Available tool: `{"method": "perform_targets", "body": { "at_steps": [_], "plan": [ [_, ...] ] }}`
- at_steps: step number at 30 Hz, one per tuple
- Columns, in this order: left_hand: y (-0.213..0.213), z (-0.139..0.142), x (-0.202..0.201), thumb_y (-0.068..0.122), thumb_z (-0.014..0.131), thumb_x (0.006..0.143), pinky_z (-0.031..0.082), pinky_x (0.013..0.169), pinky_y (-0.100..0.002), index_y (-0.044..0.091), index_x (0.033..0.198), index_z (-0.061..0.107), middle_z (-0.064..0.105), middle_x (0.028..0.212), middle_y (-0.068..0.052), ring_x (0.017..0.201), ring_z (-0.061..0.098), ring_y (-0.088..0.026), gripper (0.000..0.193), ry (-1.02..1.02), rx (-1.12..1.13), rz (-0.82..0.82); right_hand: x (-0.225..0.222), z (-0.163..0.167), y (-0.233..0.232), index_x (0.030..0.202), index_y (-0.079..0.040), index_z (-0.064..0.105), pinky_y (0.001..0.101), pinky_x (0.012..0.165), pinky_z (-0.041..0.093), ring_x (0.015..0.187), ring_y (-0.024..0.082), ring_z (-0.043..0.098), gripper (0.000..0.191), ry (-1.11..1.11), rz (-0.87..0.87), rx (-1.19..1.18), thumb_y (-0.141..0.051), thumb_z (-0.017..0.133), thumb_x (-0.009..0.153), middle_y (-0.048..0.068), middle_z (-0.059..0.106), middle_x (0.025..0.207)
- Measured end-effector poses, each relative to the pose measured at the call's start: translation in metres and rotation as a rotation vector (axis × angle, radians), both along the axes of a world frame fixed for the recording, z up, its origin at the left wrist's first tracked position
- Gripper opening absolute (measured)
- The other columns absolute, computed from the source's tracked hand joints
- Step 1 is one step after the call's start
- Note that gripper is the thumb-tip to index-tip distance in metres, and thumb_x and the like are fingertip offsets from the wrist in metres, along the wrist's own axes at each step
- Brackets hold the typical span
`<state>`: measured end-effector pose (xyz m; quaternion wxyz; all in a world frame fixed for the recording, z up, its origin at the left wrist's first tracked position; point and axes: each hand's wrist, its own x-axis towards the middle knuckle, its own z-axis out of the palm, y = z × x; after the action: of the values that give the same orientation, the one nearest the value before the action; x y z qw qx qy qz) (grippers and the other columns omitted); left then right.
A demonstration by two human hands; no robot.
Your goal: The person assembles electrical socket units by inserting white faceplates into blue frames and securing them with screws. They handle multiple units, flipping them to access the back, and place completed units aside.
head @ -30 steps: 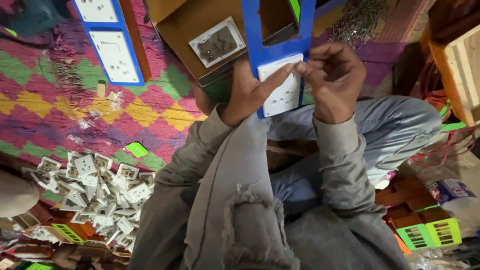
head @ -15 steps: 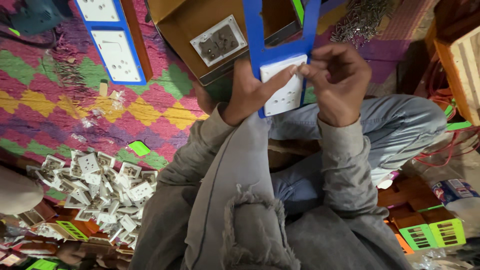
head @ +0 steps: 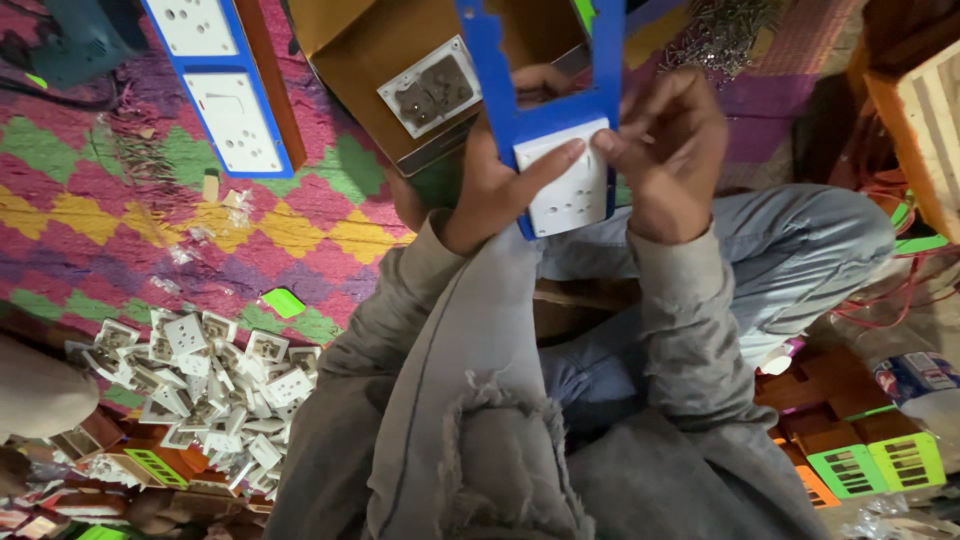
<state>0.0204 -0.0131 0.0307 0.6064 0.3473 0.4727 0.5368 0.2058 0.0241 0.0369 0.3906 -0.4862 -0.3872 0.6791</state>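
Head view: both hands grip a blue frame (head: 541, 118), long axis running away from the body. Left hand (head: 487, 188) thumb and right hand (head: 668, 150) thumb press the white socket (head: 566, 186) between them, equally near.

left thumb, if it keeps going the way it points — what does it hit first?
The left hand has its thumb lying across the white socket in the blue frame, pointing at the right hand. Straight on, it likely meets the right thumb first; they look almost touching, depth unclear.
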Motion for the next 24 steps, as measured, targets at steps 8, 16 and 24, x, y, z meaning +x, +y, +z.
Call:
{"method": "perform_targets", "body": {
  "at_steps": [8,16,24],
  "plan": [
    [-0.013,-0.024,0.007,0.005,0.073,0.100,0.055,0.093,-0.031,-0.007,0.132,0.060,0.067,0.119,-0.015,0.104,0.066,-0.015,0.038,-0.161,-0.236,0.212,-0.001,0.004,-0.039,0.139,0.001,0.048,0.0290,0.111,0.043,0.122,0.015,0.053,0.037,-0.145,0.266,0.064,-0.014,0.064,0.109,0.004,0.057,0.130],
    [0.008,0.014,-0.017,0.038,0.084,0.094,0.036,0.120,-0.037,0.014,0.144,0.042,0.043,0.145,-0.007,0.138,0.046,-0.018,0.070,0.699,0.418,0.335,0.021,0.004,-0.032,0.129,0.002,0.059,0.0264,0.098,0.046,0.107,0.011,0.057,0.031,-0.279,0.214,0.020,-0.018,0.067,0.106,0.003,0.064,0.115],
    [0.042,0.057,-0.069,0.051,0.083,0.089,0.028,0.129,-0.049,0.005,0.156,0.048,0.038,0.170,-0.017,0.159,0.034,-0.034,0.089,1.176,0.825,-0.781,0.061,0.048,0.015,0.126,0.001,0.061,0.0256,0.086,0.052,0.099,0.010,0.063,0.035,-0.300,0.495,0.004,-0.018,0.073,0.099,0.004,0.067,0.109]
  ]
}}
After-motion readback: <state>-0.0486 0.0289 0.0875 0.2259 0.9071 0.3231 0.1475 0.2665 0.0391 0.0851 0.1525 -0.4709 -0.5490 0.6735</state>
